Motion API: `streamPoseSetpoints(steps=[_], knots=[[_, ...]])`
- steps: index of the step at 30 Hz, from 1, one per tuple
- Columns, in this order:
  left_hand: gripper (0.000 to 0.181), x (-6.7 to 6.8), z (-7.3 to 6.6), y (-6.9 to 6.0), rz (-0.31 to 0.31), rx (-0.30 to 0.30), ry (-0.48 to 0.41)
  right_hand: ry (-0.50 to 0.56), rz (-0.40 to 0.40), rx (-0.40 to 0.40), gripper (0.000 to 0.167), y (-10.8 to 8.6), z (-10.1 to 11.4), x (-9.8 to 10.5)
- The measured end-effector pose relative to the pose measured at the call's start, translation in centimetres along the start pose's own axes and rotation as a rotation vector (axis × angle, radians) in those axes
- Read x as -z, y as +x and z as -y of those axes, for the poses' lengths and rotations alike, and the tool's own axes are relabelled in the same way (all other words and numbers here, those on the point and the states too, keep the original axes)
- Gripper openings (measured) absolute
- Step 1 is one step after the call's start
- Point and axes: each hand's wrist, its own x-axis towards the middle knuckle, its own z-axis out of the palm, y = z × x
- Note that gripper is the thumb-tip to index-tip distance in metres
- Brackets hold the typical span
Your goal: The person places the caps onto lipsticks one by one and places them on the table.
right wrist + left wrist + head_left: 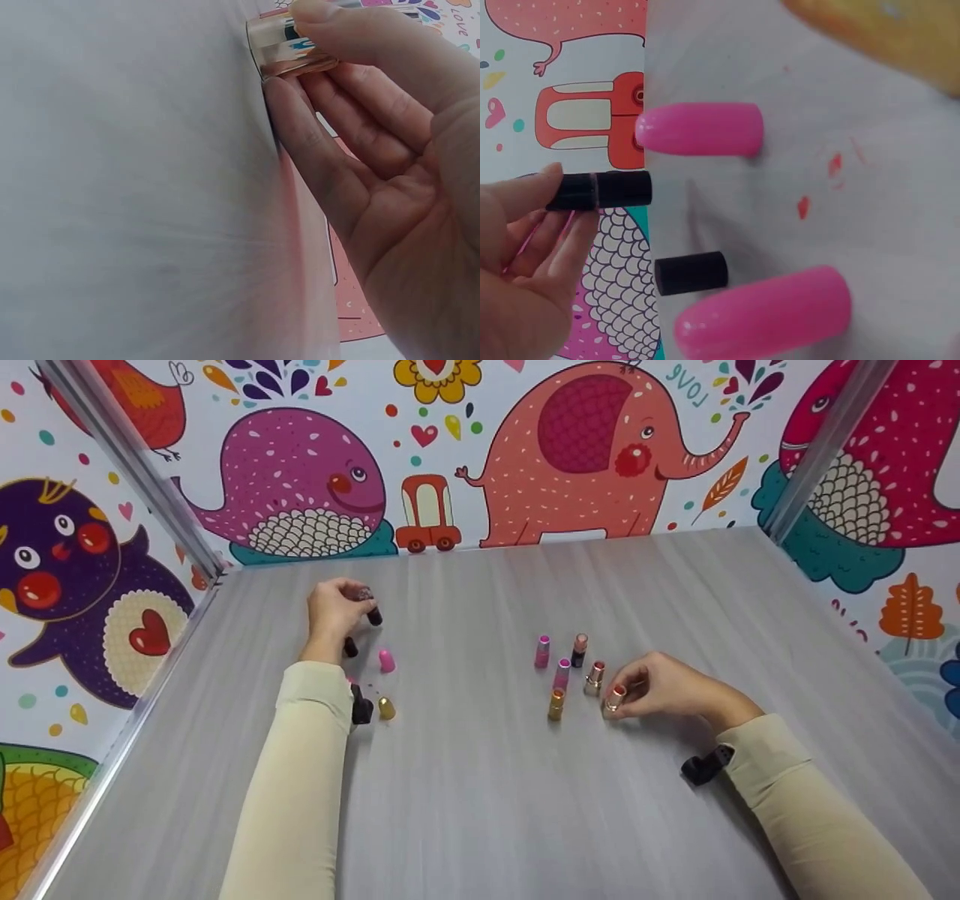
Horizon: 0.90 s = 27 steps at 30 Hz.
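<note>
Gold lipstick [616,699] sits toward the right edge of the desk [465,810]; on my screen, the right hand [667,688] pinches it. Farther stands a pink cap [386,661]; toward the far left corner, the left hand [334,613] pinches a black tube [624,189].

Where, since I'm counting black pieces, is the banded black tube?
In the left wrist view, the banded black tube is at the left, held by the left hand, above the shorter black cylinder.
</note>
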Motion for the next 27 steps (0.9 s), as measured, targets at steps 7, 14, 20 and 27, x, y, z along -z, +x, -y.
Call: streamPoseSetpoints(steps=[7, 14, 20, 27], knots=[[0.028, -0.2, 0.6, 0.2, 0.003, 0.005, 0.053, -0.001, -0.002, -0.026, 0.016, 0.0, 0.2, -0.2], [0.027, -0.2, 0.8, 0.3, -0.017, 0.020, 0.079, 0.002, -0.003, -0.011, 0.015, 0.1, 0.2, -0.1], [0.028, -0.1, 0.9, 0.2, -0.014, 0.036, 0.088, 0.001, 0.003, 0.000, 0.016, 0.1, 0.1, -0.1], [0.028, -0.2, 1.2, 0.4, -0.020, 0.035, 0.100, 0.006, 0.009, 0.012, 0.017, 0.1, 0.1, -0.1]])
